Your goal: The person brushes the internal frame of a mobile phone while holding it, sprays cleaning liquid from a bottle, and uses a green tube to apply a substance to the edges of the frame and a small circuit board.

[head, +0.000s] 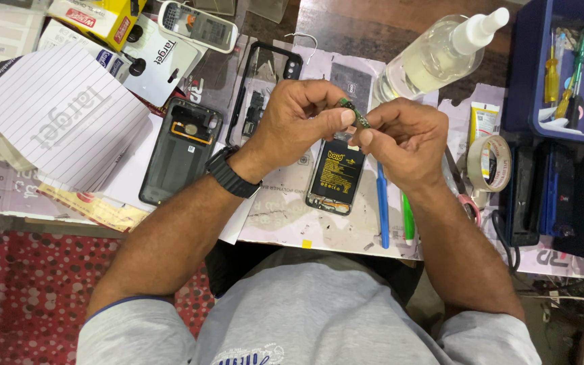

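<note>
Left hand (299,115) and right hand (400,138) both pinch a small green circuit board (354,112) between thumb and fingertips, held above the opened phone (336,177) w/ battery exposed. Board looks light, thin, stiff, fragile; best gripped by edges, not components. Spray bottle (441,54) and tape roll (489,163) nearby on bench.
</note>
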